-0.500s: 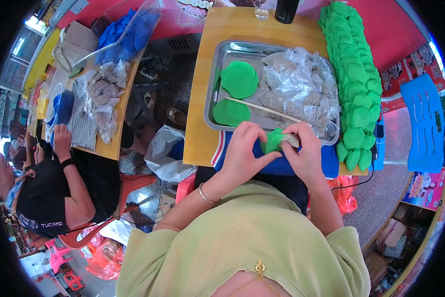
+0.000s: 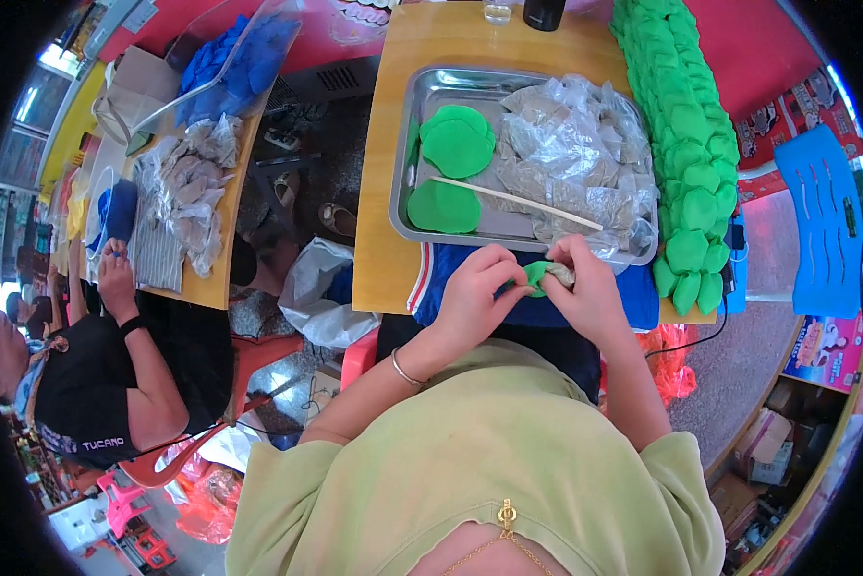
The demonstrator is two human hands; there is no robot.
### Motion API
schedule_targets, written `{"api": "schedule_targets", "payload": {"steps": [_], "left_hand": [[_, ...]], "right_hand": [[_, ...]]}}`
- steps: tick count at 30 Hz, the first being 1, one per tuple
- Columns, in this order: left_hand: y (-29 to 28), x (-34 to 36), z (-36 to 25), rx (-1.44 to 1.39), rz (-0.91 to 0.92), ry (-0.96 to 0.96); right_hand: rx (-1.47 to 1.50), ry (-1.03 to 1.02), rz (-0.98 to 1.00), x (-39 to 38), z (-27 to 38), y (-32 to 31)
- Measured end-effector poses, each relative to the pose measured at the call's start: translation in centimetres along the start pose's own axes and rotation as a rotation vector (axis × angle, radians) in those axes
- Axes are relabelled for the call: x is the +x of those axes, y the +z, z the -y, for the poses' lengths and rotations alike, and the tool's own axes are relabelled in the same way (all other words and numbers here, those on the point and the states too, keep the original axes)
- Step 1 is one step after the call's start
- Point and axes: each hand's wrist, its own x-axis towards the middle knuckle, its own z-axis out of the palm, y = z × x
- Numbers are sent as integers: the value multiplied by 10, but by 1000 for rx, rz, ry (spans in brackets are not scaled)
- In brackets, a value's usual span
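Note:
Over the near edge of the table, both my hands are closed on one small green rubbery piece (image 2: 535, 276), with a pale, plastic-wrapped lump (image 2: 562, 275) at its right side. My left hand (image 2: 472, 296) pinches the green piece from the left. Wrapped round the pale lump, my right hand (image 2: 590, 293) touches the green piece with its fingertips. Just beyond them is a metal tray (image 2: 399, 182). In it lie two stacks of flat green discs (image 2: 458, 141), a pale wooden stick (image 2: 518, 200) and a heap of clear bags with grey-tan filling (image 2: 566, 144).
A long row of overlapping green pieces (image 2: 686, 144) lines the table's right side. Blue cloth (image 2: 595, 302) hangs at the near edge. Behind the tray stand a glass (image 2: 497, 11) and a dark cup (image 2: 544, 13). At left, a co-worker (image 2: 114, 384) sits by another table.
My fingers have closed further round the green piece, so less of it shows. The view has shifted slightly. At left, the co-worker's hand has moved a little.

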Motion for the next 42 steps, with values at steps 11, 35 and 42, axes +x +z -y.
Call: {"api": "schedule_targets", "payload": {"steps": [11,35,42], "left_hand": [[1,-2,7,-115,75,-17],[-8,-5,15,-247,161,-114],[-9,-1,19,-124,145,76]], "right_hand": [[-21,2,-20,-7,-1,7],[-172,-88,-1,-11,3,12],[-60,-152,-29,-11,-1,12]]}}
